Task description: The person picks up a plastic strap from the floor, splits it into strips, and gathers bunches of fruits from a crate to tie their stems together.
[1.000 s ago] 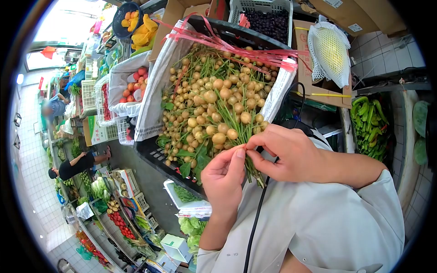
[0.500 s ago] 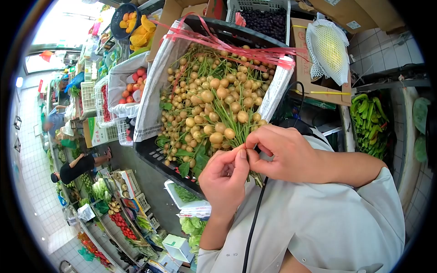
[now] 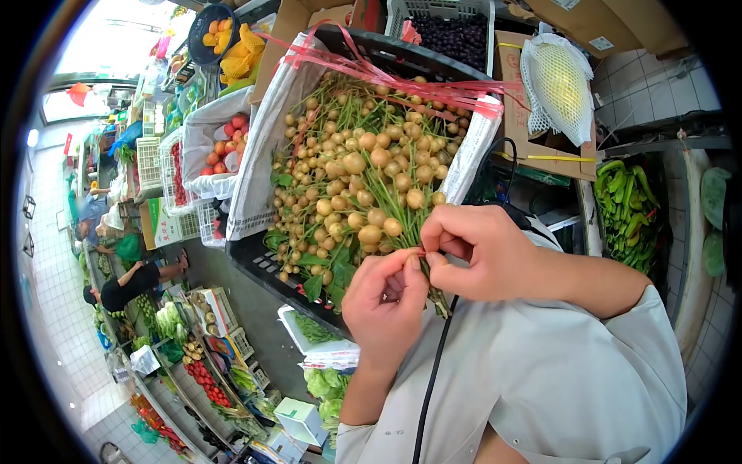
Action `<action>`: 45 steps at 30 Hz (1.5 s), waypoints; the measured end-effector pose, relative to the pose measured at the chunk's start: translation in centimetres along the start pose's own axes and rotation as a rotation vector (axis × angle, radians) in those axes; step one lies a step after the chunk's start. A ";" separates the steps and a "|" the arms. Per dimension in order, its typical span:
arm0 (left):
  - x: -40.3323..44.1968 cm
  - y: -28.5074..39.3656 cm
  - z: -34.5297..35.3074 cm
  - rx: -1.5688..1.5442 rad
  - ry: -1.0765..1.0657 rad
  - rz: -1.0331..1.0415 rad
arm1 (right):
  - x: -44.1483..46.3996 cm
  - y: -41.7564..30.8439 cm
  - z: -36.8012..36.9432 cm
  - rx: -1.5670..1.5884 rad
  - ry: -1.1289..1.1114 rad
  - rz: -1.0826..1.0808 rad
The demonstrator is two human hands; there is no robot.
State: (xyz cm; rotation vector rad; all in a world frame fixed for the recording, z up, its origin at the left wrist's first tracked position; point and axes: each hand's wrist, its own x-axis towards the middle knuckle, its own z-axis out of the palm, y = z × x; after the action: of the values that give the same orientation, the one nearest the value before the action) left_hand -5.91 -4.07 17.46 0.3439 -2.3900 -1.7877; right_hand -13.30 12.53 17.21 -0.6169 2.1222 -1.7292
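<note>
A bunch of round tan fruit (image 3: 378, 158) that look like longans lies on top of more of the same fruit in a black crate (image 3: 263, 267) lined with white sheeting. Its green stems (image 3: 439, 300) point toward my body. Over these stems, my left hand (image 3: 384, 298) and my right hand (image 3: 485, 254) meet fingertip to fingertip, both closed in a pinch. A tiny piece of red tie (image 3: 422, 253) shows between the fingertips; the rest of it is hidden by my fingers. Red plastic ribbons (image 3: 386, 77) stretch across the crate's far side.
Dark grapes (image 3: 448, 39) fill a crate behind. A netted fruit (image 3: 560, 81) rests on a carton to the right, near green peppers (image 3: 626, 193). Peaches (image 3: 227, 145) sit at left. A black cable (image 3: 433, 379) hangs down my front. Farther off, a person in black (image 3: 131, 288) stands by vegetable stalls.
Both hands have shifted slightly right, still pinched together over the stems. A red bit of tie now shows more clearly at the fingertips. The bunch has barely moved.
</note>
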 end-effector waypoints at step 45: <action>0.2 -0.7 -0.8 0.200 0.001 0.202 | 0.0 1.4 -0.3 0.116 0.004 0.007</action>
State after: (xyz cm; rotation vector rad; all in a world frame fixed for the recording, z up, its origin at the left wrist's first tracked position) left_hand -5.85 -5.02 16.97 0.1179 -2.5068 -1.4678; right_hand -13.60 13.05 15.86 -0.5729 2.0068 -1.8358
